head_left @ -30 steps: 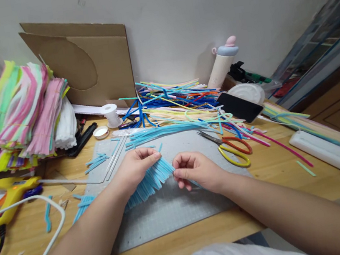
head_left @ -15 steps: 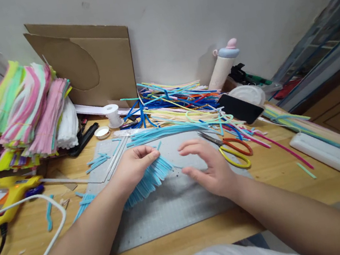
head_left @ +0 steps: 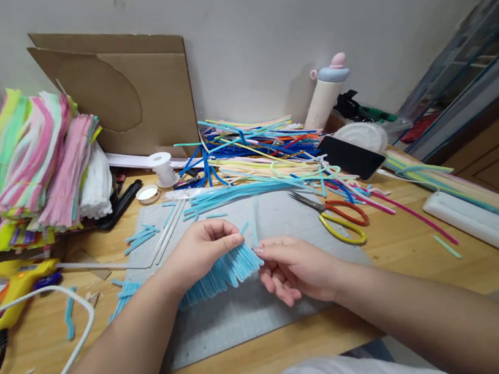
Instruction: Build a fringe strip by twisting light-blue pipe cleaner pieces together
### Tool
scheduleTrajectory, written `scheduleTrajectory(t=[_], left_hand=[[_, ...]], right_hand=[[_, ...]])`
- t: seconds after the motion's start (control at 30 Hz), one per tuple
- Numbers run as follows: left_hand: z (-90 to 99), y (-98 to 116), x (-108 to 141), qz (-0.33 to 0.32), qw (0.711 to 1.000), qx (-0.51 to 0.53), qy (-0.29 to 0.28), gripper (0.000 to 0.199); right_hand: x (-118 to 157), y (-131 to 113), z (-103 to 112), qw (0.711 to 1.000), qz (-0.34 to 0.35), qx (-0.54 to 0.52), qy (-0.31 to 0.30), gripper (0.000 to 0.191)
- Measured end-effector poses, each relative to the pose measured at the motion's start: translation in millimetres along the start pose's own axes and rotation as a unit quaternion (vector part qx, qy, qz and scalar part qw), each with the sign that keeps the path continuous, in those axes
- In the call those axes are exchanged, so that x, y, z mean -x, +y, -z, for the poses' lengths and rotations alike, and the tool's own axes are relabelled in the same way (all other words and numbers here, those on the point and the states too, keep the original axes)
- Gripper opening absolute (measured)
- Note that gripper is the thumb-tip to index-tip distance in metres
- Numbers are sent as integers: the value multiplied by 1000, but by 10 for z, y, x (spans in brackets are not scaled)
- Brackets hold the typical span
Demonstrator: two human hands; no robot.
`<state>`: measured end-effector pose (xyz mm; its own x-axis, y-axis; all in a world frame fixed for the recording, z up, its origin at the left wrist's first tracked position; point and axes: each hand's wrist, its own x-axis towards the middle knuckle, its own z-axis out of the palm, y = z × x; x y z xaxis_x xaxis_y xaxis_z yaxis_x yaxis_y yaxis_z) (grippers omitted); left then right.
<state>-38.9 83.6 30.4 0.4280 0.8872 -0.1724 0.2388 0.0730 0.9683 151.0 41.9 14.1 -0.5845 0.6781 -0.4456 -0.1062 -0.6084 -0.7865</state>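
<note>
A fringe of short blue pipe cleaners (head_left: 224, 272) hangs over the grey mat (head_left: 232, 325). My left hand (head_left: 209, 245) pinches its upper edge between thumb and fingers. At the fringe's right end, my right hand (head_left: 295, 267) has thumb and index finger pressed together, with the other fingers loosely curled; a thin blue strand (head_left: 255, 226), blurred, rises from that pinch. Short blue pieces (head_left: 142, 236) lie on the mat's left part, and long blue pipe cleaners (head_left: 241, 194) lie along its back edge.
Scissors (head_left: 342, 217) lie right of the mat. A yellow glue gun (head_left: 17, 288) with a white cable is at the left. Behind are a pile of coloured pipe cleaners (head_left: 257, 142), a white spool (head_left: 163, 169), a phone (head_left: 352, 157) and a bottle (head_left: 325, 99). A white bar (head_left: 487, 228) lies far right.
My right hand has moved down and left to the fringe's end, its thumb and index finger closing on the thin strand. My left hand and the fringe have shifted slightly right.
</note>
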Motion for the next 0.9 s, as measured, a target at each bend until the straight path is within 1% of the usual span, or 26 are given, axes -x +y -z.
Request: scheduleTrajectory(t=[0.1, 0.2, 0.33, 0.43, 0.5, 0.57, 0.7, 0.8, 0.9], left_hand=[[-4, -2, -2, -5, 1000, -1, -11, 23], [-10, -6, -7, -25, 999, 9, -29, 21], [-2, -26, -13, -50, 998, -3, -45, 18], [7, -42, -14, -51, 996, -10, -75, 18], [4, -43, -12, -42, 996, -3, -85, 18], [-4, -38, -12, -33, 997, -2, -69, 20], [-16, -29, -27, -37, 999, -12, 5, 23], [-16, -29, -39, -47, 996, -36, 61, 23], [-20, -31, -40, -62, 992, -61, 87, 22]], right_hand=[[12, 21, -48, 999, 31, 37, 7, 29], [-1, 43, -72, 995, 38, 92, 9, 31], [-13, 81, -66, 986, 67, 152, 32, 27], [2, 111, -48, 974, 91, 203, 38, 27], [7, 124, -33, 970, 94, 222, 34, 27], [-3, 131, -16, 971, 91, 218, 30, 27], [-61, 144, 33, 973, 109, 200, 38, 32], [-112, 164, 77, 962, 134, 230, 61, 33], [-153, 183, 102, 945, 158, 274, 90, 28]])
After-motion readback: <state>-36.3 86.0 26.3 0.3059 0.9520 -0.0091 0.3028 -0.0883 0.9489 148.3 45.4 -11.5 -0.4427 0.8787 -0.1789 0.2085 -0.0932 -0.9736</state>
